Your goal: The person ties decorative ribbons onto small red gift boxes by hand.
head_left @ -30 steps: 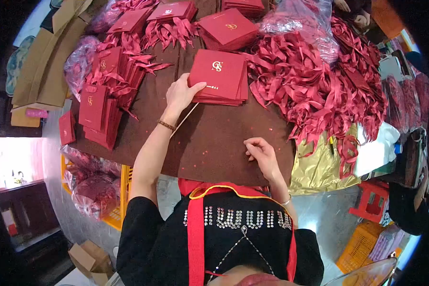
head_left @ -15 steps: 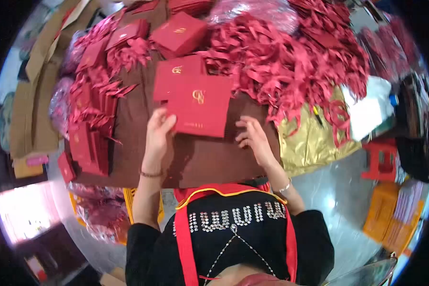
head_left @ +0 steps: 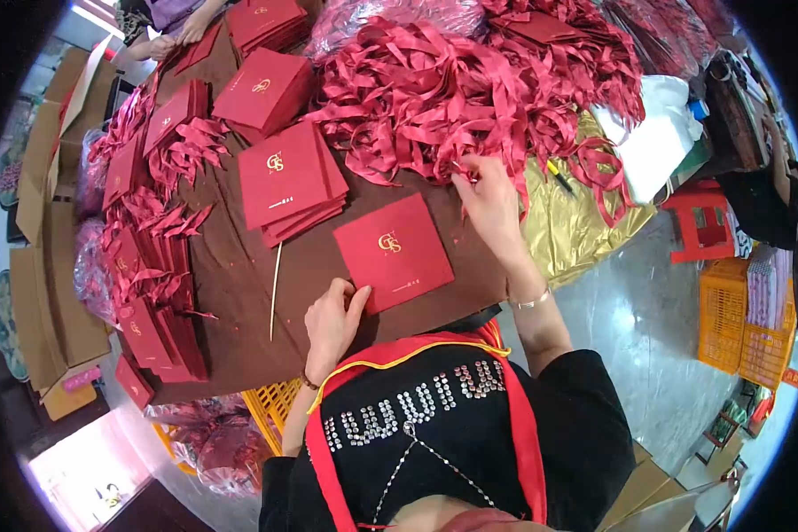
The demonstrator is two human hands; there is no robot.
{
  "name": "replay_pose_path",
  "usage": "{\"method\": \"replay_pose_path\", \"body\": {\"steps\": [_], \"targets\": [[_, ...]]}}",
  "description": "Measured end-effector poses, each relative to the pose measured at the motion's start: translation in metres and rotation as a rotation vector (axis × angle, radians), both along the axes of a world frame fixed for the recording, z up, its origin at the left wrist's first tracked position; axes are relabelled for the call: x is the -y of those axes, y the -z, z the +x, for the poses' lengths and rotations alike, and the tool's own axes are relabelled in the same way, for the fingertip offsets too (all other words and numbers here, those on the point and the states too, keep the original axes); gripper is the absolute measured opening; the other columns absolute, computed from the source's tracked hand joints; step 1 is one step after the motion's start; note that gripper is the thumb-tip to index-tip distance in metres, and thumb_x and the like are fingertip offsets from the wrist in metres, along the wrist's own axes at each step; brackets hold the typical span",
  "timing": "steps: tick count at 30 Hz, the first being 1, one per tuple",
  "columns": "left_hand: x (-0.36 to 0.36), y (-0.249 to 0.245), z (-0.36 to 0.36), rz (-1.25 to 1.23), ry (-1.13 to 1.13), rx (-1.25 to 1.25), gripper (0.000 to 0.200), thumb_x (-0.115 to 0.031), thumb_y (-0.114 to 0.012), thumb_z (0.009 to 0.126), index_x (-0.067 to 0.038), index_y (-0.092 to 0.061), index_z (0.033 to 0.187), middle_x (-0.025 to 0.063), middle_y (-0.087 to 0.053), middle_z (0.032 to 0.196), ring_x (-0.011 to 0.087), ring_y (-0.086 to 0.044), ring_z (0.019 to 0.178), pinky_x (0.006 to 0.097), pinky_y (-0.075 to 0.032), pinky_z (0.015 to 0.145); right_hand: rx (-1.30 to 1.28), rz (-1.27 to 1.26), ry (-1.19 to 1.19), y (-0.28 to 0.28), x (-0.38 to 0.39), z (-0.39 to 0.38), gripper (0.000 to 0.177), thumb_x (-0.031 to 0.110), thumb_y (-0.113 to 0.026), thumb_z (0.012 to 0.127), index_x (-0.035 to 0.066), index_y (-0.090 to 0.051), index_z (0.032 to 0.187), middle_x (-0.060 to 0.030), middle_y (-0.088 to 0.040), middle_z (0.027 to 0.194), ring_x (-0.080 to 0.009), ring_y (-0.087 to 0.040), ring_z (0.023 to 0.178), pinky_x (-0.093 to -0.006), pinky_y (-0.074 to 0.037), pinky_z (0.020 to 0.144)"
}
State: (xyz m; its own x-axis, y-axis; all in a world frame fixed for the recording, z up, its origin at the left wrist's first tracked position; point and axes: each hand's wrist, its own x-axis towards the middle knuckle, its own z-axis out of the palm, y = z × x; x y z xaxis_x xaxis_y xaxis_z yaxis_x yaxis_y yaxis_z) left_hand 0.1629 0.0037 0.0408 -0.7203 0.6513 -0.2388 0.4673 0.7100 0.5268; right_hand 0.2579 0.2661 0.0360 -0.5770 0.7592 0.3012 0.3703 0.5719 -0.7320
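Currently, your red card (head_left: 377,270) is at the near middle of the brown cloth (head_left: 306,306), almost square, so without clear long axis; its top points far and slightly left. Your left hand (head_left: 332,321) touches its near-left corner, grip I cannot tell. Your right hand (head_left: 488,202) is narrow by the ribbons (head_left: 417,97); whether holding, I cannot tell.

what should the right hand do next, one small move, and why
Probably draw a single ribbon from the ribbon heap toward the red square. The right hand is at the heap's near edge, and the left hand holds the square by a corner; no ribbon shows on it. Whether one is pinched yet, I can't tell.
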Motion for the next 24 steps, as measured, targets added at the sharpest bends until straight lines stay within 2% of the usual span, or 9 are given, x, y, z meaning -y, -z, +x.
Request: {"method": "replay_pose_path", "body": {"steps": [4,6,7,10,12,14,15,20,24], "targets": [[-0.009,-0.006,-0.006,0.137,0.016,-0.074,0.024,-0.027,-0.063,0.085,-0.003,-0.059,0.084,0.0155,-0.062,0.069,0.0308,-0.062,0.063,0.0374,-0.046,0.057,-0.126,0.090,0.028,0.008,-0.023,-0.025,0.023,0.021,-0.069,0.080,0.004,-0.063,0.095,-0.0122,-0.061,0.090,-0.0237,-0.061,0.070,-0.0319,-0.047,0.063],[-0.016,-0.010,-0.008,0.310,0.048,-0.062,0.019,-0.021,-0.063,0.085,-0.002,-0.060,0.085,0.0142,-0.063,0.071,0.0263,-0.062,0.062,0.0342,-0.047,0.057,0.144,-0.029,0.087,0.000,-0.026,-0.034,0.028,0.029,-0.069,0.079,0.004,-0.064,0.091,-0.0131,-0.064,0.086,-0.0266,-0.062,0.074,-0.0346,-0.048,0.065],[-0.022,-0.016,-0.008,0.354,0.094,-0.052,0.016,-0.016,-0.064,0.084,-0.002,-0.060,0.086,0.0128,-0.062,0.072,0.0236,-0.061,0.062,0.0320,-0.047,0.057,0.086,0.052,0.102,0.006,-0.030,-0.036,0.029,0.031,-0.067,0.080,0.004,-0.064,0.088,-0.0130,-0.064,0.082,-0.0274,-0.061,0.072,-0.0349,-0.048,0.065],[-0.032,-0.015,-0.008,0.434,0.113,-0.032,0.014,-0.014,-0.064,0.083,-0.001,-0.060,0.086,0.0134,-0.062,0.074,0.0230,-0.060,0.062,0.0310,-0.047,0.057,0.057,0.032,0.107,0.000,-0.030,-0.035,0.023,0.025,-0.066,0.081,0.003,-0.064,0.087,-0.0127,-0.063,0.083,-0.0266,-0.061,0.072,-0.0341,-0.047,0.065],[-0.040,-0.025,-0.010,0.414,0.122,0.004,0.012,-0.011,-0.063,0.083,0.000,-0.060,0.087,0.0128,-0.061,0.074,0.0195,-0.059,0.063,0.0292,-0.046,0.058,-0.062,-0.013,0.020,0.001,-0.025,-0.027,0.016,0.020,-0.062,0.085,0.003,-0.062,0.088,-0.0091,-0.063,0.082,-0.0190,-0.059,0.069,-0.0291,-0.046,0.062],[-0.048,-0.031,-0.012,0.546,0.115,0.051,0.010,-0.008,-0.062,0.083,0.001,-0.060,0.087,0.0113,-0.060,0.075,0.0160,-0.058,0.065,0.0278,-0.046,0.060,-0.264,-0.513,-0.112,-0.012,-0.007,-0.012,0.012,0.015,-0.057,0.090,0.004,-0.059,0.095,-0.0033,-0.062,0.081,-0.0084,-0.052,0.067,-0.0222,-0.042,0.059],[-0.052,-0.032,-0.013,0.575,0.106,0.077,0.009,-0.005,-0.059,0.084,0.002,-0.060,0.090,0.0094,-0.061,0.077,0.0142,-0.058,0.069,0.0269,-0.046,0.064,-0.229,-0.531,-0.129,-0.027,0.008,-0.008,0.010,0.013,-0.053,0.093,0.005,-0.053,0.099,0.0001,-0.059,0.081,-0.0023,-0.045,0.066,-0.0185,-0.038,0.058],[-0.077,-0.023,-0.023,0.658,0.121,0.139,0.019,0.001,-0.055,0.085,0.000,-0.059,0.104,0.0092,-0.063,0.089,0.0147,-0.059,0.078,0.0266,-0.047,0.070,-0.321,-0.654,-0.312,-0.016,0.048,-0.016,0.010,0.009,-0.057,0.090,0.007,-0.049,0.095,0.0024,-0.054,0.073,-0.0026,-0.046,0.063,-0.0171,-0.037,0.054],[-0.095,-0.012,-0.036,0.782,0.138,0.133,0.041,0.013,-0.047,0.080,-0.002,-0.056,0.117,0.0107,-0.060,0.105,0.0188,-0.059,0.093,0.0289,-0.047,0.081,-0.369,-0.996,-0.413,-0.012,0.058,-0.025,0.013,0.008,-0.062,0.086,0.008,-0.050,0.091,0.0042,-0.054,0.073,-0.0025,-0.046,0.060,-0.0168,-0.036,0.052]]}}
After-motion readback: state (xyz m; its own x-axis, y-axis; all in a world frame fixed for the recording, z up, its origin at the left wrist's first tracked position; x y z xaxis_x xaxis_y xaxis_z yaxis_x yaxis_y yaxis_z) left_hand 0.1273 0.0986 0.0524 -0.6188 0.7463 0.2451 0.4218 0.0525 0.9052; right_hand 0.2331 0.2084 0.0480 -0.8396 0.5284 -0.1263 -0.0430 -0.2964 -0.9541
